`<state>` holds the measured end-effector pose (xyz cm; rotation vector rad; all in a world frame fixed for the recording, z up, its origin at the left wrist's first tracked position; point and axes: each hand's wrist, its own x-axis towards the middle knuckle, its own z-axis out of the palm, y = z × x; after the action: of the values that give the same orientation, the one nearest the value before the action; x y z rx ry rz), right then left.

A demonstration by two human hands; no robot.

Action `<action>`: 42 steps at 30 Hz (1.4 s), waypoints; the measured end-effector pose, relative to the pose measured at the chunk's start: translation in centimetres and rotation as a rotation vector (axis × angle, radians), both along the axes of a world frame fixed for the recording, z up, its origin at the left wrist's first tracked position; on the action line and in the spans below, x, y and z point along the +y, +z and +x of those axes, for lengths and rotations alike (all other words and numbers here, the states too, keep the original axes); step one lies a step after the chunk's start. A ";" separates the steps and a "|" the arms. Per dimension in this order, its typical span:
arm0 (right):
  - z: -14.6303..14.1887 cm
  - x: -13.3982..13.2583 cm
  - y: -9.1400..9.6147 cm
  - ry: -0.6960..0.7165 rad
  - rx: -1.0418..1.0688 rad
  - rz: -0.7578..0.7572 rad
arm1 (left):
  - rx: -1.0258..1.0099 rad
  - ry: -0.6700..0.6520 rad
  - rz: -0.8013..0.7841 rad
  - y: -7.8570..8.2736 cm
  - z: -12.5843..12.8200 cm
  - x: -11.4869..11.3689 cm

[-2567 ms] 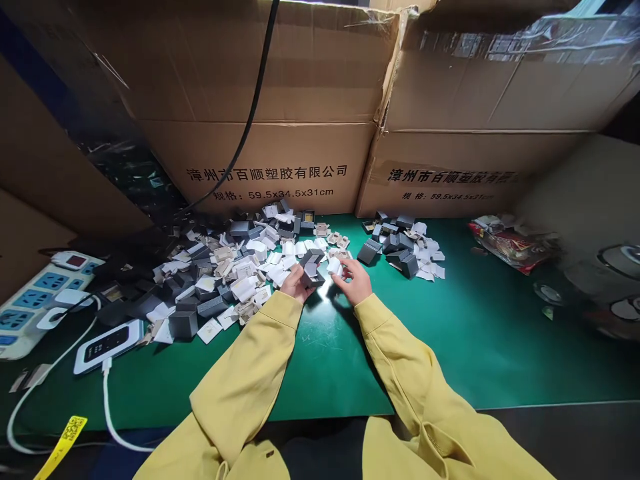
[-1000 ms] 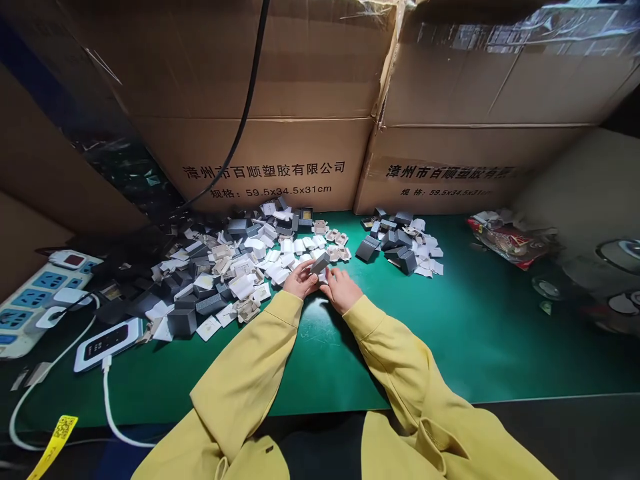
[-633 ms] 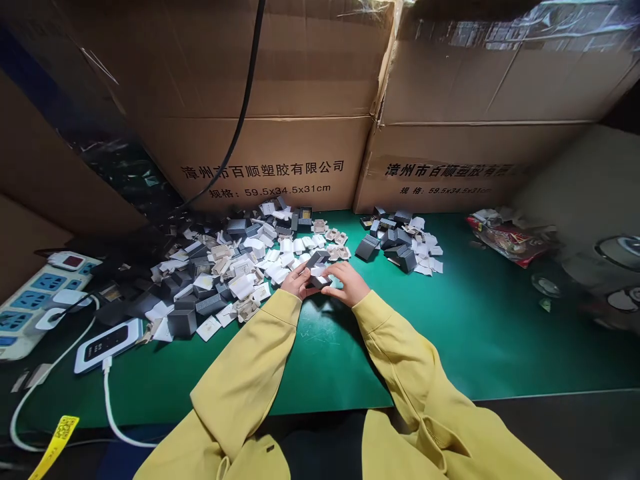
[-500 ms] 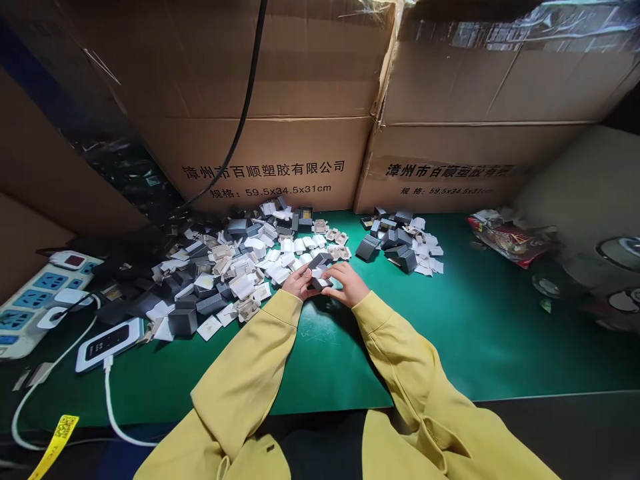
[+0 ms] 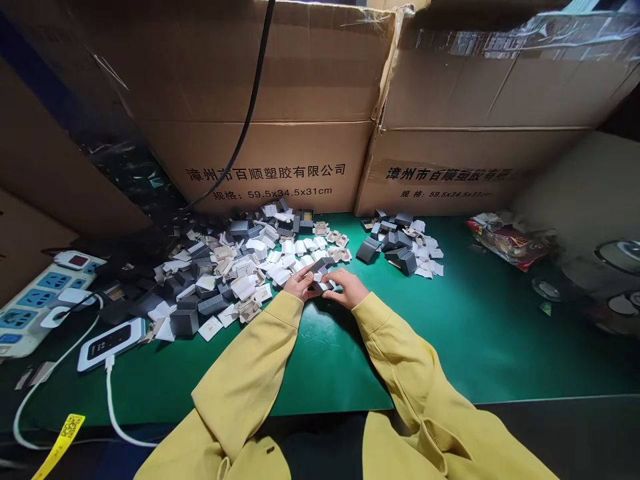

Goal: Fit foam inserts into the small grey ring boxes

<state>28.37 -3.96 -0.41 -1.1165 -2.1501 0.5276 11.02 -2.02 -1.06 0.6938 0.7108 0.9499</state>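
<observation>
Between my two hands, over the middle of the green table, is a small dark grey box [image 5: 320, 267] with its lid raised. My left hand [image 5: 299, 285] grips the box from the left side. The fingers and thumb of my right hand [image 5: 345, 287] close on its right side. Part of the box is hidden behind my fingers. Just left of my hands spreads a large heap of white card inserts [image 5: 244, 287] mixed with dark grey boxes [image 5: 184, 321]. A smaller pile of grey boxes [image 5: 369, 249] and white inserts [image 5: 424, 257] lies beyond my right hand.
Large cardboard cartons [image 5: 280, 153] wall off the back of the green table [image 5: 450, 333]. At left lie a power strip [image 5: 47, 293] and a white device [image 5: 111, 343] with a cable. A red plastic packet [image 5: 510, 243] sits at the far right.
The lid of the grey box now stands up more steeply, and my right fingers have shifted slightly on it. The camera view has moved a little; the piles look the same.
</observation>
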 end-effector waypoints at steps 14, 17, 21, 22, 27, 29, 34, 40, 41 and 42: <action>0.1 0.4 -0.6 0.092 -0.061 0.013 | 0.021 0.011 0.013 -1.0 0.0 0.1; 0.0 0.2 -0.2 0.060 -0.025 0.022 | 0.023 0.009 0.028 -1.1 0.0 0.3; 0.0 -0.2 0.7 -0.030 0.140 -0.019 | 0.017 0.044 0.054 -1.4 0.0 0.6; 0.0 -0.2 0.9 -0.072 0.187 -0.021 | 0.020 0.055 0.061 -1.4 0.1 0.7; -0.7 -0.2 0.7 -0.354 0.256 -0.032 | 0.076 0.060 0.118 -1.4 0.3 0.3; -1.1 -0.2 0.5 -0.419 0.259 -0.089 | 0.092 0.060 0.139 -1.2 0.4 0.1; -1.8 -0.3 0.2 -0.418 0.364 -0.224 | 0.088 0.066 0.179 -1.0 0.7 -0.1; -1.8 -0.3 0.3 -0.420 0.442 -0.229 | 0.105 0.054 0.180 -1.0 0.8 0.0; -1.8 -0.3 0.4 -0.418 0.429 -0.219 | 0.104 0.054 0.179 -1.0 0.7 0.0; -1.7 -0.4 0.5 -0.415 0.411 -0.209 | 0.106 0.052 0.179 -1.0 0.7 0.0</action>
<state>26.67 -4.31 0.09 -1.3847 -1.4872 0.7233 11.75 -1.99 -2.10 0.8915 0.7454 1.0387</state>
